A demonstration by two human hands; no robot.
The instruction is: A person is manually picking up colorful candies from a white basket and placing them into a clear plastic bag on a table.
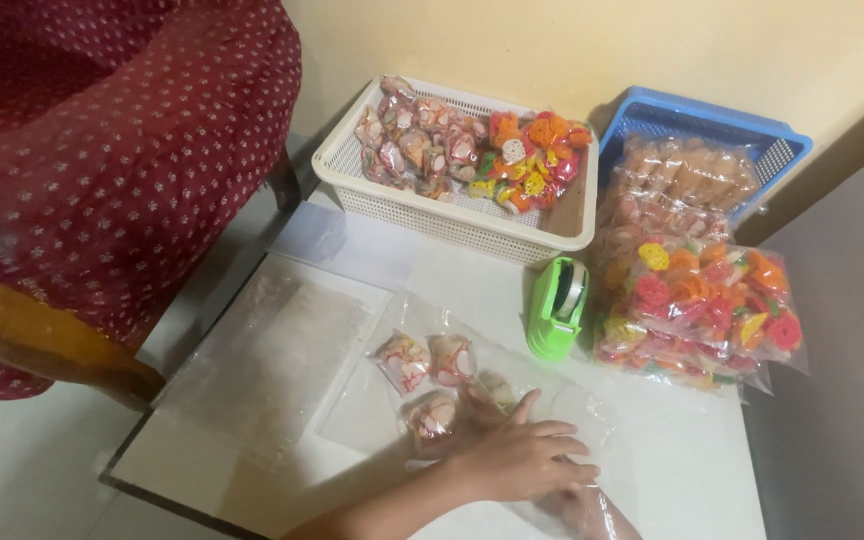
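Note:
My left hand lies on a large clear plastic bag spread on the white tabletop, its fingers closed over the bag's near edge. Just left of it, three small packets of pink-and-white snacks show inside or under the clear plastic; I cannot tell which. My right hand sits at the bottom edge, seen blurred through clear plastic, and its fingers are not readable.
A green tape dispenser stands beside a white basket of small snack packets. At the right, big bags of coloured snacks lean against a blue basket. A red dotted chair fills the left. A second flat clear bag lies nearby.

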